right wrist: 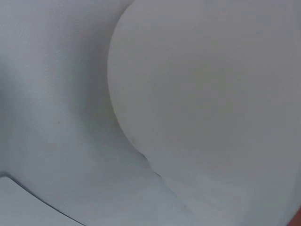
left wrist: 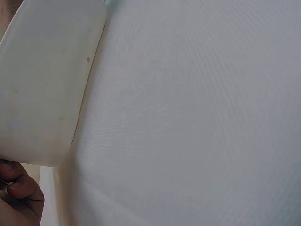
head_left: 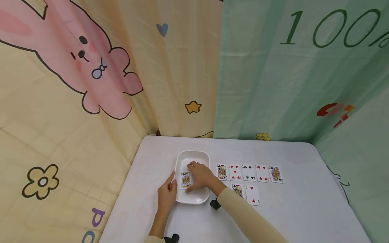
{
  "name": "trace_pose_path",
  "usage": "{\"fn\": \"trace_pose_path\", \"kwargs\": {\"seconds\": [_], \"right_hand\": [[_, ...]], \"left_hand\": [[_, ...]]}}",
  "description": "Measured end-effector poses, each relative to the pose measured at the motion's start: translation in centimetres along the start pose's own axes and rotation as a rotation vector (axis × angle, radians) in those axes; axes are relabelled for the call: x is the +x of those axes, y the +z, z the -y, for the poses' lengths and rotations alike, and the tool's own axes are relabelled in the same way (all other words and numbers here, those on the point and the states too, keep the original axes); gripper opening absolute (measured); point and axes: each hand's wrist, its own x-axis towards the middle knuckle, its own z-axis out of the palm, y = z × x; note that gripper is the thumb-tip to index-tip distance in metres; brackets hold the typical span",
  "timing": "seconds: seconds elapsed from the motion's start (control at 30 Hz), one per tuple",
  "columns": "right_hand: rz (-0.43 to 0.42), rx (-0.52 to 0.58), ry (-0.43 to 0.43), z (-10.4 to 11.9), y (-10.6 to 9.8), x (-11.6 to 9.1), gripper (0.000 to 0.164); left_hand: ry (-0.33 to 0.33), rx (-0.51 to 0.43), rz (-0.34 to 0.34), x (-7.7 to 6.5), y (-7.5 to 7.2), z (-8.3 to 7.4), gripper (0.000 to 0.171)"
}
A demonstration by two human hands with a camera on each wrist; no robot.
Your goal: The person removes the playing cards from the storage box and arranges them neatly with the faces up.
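A white rectangular tray (head_left: 194,201) with rounded corners stands on the table. Inside it lies a face-up playing card (head_left: 185,180) with a court figure. My left hand (head_left: 166,195) holds the tray's left side near the rim; the left wrist view shows curled fingers (left wrist: 22,188) at the tray's outer wall (left wrist: 51,80). Over the tray, my right hand (head_left: 200,175) has its thumb and fingers spread apart, the thumb close to the card's lower right corner. Whether it touches the card is hard to tell. The right wrist view shows mostly the tray's blurred outside (right wrist: 202,94).
Right of the tray, several face-up cards form an upper row (head_left: 249,172). Below it lie a court card (head_left: 237,189), partly covered by the right sleeve, and a two of hearts (head_left: 253,195). The white tabletop (head_left: 297,202) ends at printed curtains (head_left: 188,77) behind.
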Motion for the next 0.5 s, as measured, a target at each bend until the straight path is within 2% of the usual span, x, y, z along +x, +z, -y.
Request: {"fn": "trace_pose_path", "kwargs": {"seconds": [0.1, 0.23, 0.5], "right_hand": [[0.045, -0.086, 0.014, 0.10, 0.53, 0.13, 0.118], [0.058, -0.163, 0.004, 0.25, 0.72, 0.07, 0.110], [0.049, -0.189, -0.008, 0.46, 0.61, -0.11, 0.095]], "left_hand": [[-0.001, 0.001, 0.004, 0.02, 0.00, 0.00, 0.041], [-0.002, 0.008, 0.005, 0.07, -0.03, -0.17, 0.041], [-0.009, 0.024, -0.003, 0.02, -0.13, -0.39, 0.041]]}}
